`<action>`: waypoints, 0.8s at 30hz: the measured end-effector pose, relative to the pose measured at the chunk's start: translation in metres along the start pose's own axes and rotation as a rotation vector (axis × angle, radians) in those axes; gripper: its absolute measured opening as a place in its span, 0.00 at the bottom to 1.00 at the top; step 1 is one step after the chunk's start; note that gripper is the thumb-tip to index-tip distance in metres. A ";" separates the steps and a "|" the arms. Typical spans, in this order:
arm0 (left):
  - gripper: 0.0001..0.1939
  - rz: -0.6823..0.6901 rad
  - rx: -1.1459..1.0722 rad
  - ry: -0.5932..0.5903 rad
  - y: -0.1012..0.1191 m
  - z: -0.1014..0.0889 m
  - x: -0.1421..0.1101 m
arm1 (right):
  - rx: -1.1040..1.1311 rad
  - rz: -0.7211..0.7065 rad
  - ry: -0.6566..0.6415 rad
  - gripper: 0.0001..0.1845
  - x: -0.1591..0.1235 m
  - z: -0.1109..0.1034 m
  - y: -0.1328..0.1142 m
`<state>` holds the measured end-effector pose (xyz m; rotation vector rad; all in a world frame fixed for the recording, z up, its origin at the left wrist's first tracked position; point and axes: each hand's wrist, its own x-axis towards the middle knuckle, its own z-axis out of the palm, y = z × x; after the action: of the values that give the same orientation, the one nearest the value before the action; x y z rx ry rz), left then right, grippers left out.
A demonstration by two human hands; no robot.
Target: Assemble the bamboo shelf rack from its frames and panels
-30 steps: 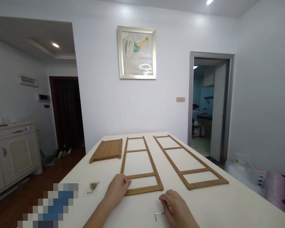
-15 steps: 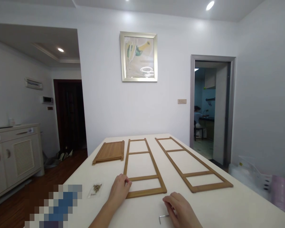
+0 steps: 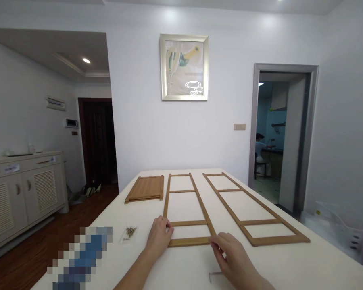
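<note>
A long wooden frame with crossbars lies flat on the white table in front of me. My left hand is closed on its left rail near the front corner. At the front right corner, the fingertips of my right hand pinch the same frame. An L-shaped hex key lies on the table, partly covered by my right hand. Left of my left hand is a small clear bag of screws. A matching wooden frame lies to the right, and slatted wooden panels lie stacked at the back left.
The white table reaches to the wall. A pixelated blue patch covers its left front edge. Clear plastic wrapping lies beyond the right edge. A light cabinet stands at the left. A person sits beyond the doorway.
My right hand has moved forward from the bare tabletop to the frame's front right corner. My left hand stays at the left rail. The view has shifted slightly left.
</note>
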<state>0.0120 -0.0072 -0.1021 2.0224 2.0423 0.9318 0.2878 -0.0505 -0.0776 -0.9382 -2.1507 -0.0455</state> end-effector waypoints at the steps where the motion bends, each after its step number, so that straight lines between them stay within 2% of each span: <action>1: 0.07 0.001 0.004 0.002 0.001 0.000 0.000 | -0.004 -0.010 -0.022 0.13 0.015 -0.001 -0.003; 3: 0.07 0.005 0.013 0.004 0.002 0.000 -0.001 | -0.004 -0.027 -0.093 0.14 0.053 0.003 -0.012; 5: 0.07 0.014 0.026 -0.004 0.003 -0.001 -0.001 | -0.006 -0.017 -0.181 0.14 0.096 0.017 -0.020; 8: 0.07 0.017 0.042 -0.019 0.005 -0.001 -0.003 | -0.008 0.114 -0.331 0.12 0.155 0.058 -0.029; 11: 0.06 0.007 0.035 -0.019 0.004 0.000 -0.003 | 0.000 0.172 -0.375 0.11 0.198 0.111 -0.033; 14: 0.06 -0.036 0.039 -0.014 0.002 0.002 -0.002 | 0.001 0.242 -0.409 0.13 0.225 0.160 -0.031; 17: 0.08 -0.080 0.021 -0.013 -0.002 0.006 0.001 | -0.002 0.315 -0.415 0.15 0.243 0.197 -0.026; 21: 0.09 -0.109 -0.044 -0.029 -0.005 0.009 0.006 | -0.002 0.395 -0.406 0.18 0.260 0.231 -0.018; 24: 0.11 -0.140 -0.063 -0.043 -0.005 0.010 0.009 | 0.024 0.441 -0.420 0.19 0.266 0.245 -0.012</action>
<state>0.0115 0.0050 -0.1093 1.8256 2.0737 0.9057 0.0090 0.1803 -0.0684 -1.4903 -2.2506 0.4275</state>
